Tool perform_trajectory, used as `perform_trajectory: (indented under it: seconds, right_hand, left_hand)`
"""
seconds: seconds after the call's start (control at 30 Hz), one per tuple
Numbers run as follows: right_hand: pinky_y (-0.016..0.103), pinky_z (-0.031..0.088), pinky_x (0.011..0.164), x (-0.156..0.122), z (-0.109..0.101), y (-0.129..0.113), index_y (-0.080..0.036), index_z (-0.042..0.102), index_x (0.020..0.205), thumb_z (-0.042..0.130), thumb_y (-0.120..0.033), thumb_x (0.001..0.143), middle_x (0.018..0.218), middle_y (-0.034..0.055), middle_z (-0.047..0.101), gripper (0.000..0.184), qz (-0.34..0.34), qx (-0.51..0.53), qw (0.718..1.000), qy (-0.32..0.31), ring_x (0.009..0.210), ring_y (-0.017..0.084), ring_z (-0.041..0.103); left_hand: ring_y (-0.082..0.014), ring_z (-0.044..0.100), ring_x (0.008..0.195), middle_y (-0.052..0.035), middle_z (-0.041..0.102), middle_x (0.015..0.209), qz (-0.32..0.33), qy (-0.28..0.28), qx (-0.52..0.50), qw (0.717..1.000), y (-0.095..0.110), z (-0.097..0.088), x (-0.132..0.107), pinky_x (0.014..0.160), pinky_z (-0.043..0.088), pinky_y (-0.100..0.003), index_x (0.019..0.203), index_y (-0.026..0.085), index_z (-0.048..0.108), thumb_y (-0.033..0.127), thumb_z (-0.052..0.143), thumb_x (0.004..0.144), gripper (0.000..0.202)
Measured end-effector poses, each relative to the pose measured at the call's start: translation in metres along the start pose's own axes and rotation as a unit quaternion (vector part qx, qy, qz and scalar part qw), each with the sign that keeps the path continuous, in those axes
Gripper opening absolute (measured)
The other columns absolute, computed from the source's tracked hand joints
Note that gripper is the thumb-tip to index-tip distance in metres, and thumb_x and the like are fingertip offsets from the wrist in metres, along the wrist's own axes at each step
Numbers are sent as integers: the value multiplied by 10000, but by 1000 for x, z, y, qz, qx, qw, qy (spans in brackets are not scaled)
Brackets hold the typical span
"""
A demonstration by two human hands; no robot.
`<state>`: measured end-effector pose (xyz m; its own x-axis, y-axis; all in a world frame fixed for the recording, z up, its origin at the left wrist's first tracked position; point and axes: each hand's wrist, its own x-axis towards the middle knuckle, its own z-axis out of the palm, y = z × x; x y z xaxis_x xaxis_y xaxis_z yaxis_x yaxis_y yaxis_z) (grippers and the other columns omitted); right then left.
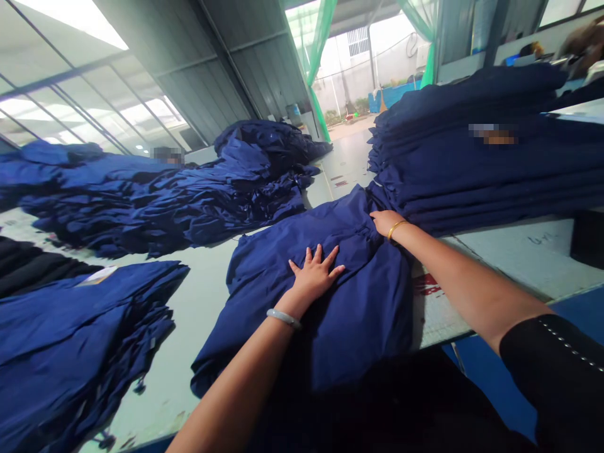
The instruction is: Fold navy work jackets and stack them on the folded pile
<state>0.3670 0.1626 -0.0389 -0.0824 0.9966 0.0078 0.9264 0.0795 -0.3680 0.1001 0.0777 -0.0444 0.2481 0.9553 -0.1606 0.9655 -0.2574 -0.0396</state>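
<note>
A navy blue garment [340, 314] lies spread on the pale table [198, 302] in front of me. My left hand [315, 274] rests flat on its middle with fingers spread, open, a pale bangle on the wrist. My right hand [385, 221] reaches to the garment's far right corner, beside the tall stack of folded navy garments [476, 163]. Its fingers curl down into the cloth and are mostly hidden. A gold bangle sits on that wrist.
A heap of loose navy garments [189, 195] covers the table's far left. Another navy pile [70, 340] lies near left, with black cloth [28, 267] behind it. The table's right edge [519, 302] runs by my right arm. An open doorway [358, 75] lies beyond.
</note>
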Motion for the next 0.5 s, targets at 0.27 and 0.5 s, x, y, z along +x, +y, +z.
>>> perform_trajectory:
  seconds: [0.27, 0.5]
  right_hand:
    - [288, 485, 1102, 10, -11, 4, -154, 616, 1495, 469, -208, 1049, 1512, 152, 659, 474, 55, 91, 994, 9, 1353, 238, 651]
    - [335, 515, 1117, 16, -2, 11, -233, 532, 1591, 445, -126, 988, 1552, 66, 636, 618, 72, 176, 980, 50, 1361, 246, 636]
  left_hand:
    - [-484, 101, 1656, -114, 144, 1819, 7, 15, 38, 999, -15, 9, 1, 1125, 168, -925, 1716, 451, 214, 682, 264, 1068, 690]
    - [-466, 115, 1659, -130, 130, 1818, 14, 2, 66, 998, -24, 7, -8, 1146, 200, -896, 1722, 420, 218, 636, 279, 1083, 678]
